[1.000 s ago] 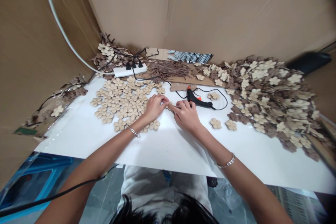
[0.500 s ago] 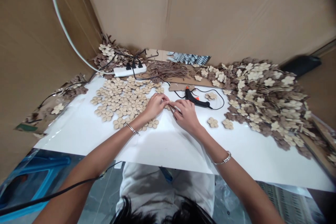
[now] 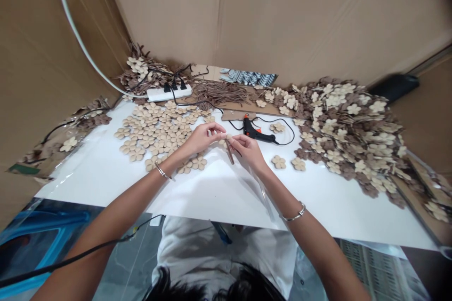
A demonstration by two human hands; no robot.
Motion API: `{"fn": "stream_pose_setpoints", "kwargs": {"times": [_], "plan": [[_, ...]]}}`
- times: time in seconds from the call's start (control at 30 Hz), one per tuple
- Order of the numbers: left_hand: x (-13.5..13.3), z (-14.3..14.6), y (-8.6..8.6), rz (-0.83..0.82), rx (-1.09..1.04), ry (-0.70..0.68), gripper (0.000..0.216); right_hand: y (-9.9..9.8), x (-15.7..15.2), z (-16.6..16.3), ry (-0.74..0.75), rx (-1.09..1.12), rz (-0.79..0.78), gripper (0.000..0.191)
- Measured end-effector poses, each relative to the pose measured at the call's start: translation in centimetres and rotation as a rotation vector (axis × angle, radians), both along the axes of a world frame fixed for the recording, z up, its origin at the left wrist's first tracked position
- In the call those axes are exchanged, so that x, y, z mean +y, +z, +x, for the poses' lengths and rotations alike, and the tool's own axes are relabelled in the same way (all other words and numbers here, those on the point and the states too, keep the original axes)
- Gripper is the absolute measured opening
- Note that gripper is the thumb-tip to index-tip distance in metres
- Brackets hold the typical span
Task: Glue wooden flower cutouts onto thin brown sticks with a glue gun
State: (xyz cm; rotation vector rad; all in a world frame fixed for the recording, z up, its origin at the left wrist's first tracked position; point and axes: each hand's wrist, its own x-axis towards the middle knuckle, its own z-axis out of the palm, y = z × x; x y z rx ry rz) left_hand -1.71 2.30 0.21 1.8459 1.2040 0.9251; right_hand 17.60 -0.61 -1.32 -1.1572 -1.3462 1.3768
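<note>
Over the middle of the white table, my left hand (image 3: 205, 138) and my right hand (image 3: 250, 151) meet fingertip to fingertip. Between them is a small beige felt flower (image 3: 228, 137), partly covered by the fingers. My left thumb and index finger pinch its left side. A narrow brown felt strip (image 3: 230, 155) hangs down from my right fingertips, which are closed on it close to the flower. Whether strip and flower are joined is hidden. Just beyond my right hand lies a black glue gun (image 3: 259, 134) with an orange nozzle and trigger.
Many loose beige flowers (image 3: 155, 127) spread left of my hands. A large heap of beige and brown flowers (image 3: 349, 127) fills the right side. Behind are a bundle of brown strips (image 3: 221, 93) and a white power strip (image 3: 169, 93) with black cables. Cardboard walls (image 3: 268, 14) surround the table.
My right hand has turned so the brown strip now hangs down in plain sight, and the flower between the fingertips shows more. The whole view has shifted slightly.
</note>
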Motion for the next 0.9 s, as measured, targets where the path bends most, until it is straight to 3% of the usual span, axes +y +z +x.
{"fn": "stream_pose_setpoints", "kwargs": {"times": [0.23, 0.73, 0.9], "plan": [[-0.7, -0.1, 0.2, -0.045, 0.11, -0.07, 0.035, -0.5, -0.2, 0.2, 0.039, 0.152, -0.051, 0.033], [1.8, -5.1, 1.2, -0.06, 0.152, 0.037, 0.038, -0.9, -0.1, -0.3, -0.016, 0.165, -0.008, 0.028], [2.1, -6.9, 1.8, -0.141, 0.202, -0.104, 0.039, -1.0, -0.4, -0.4, 0.027, 0.128, -0.02, 0.032]]}}
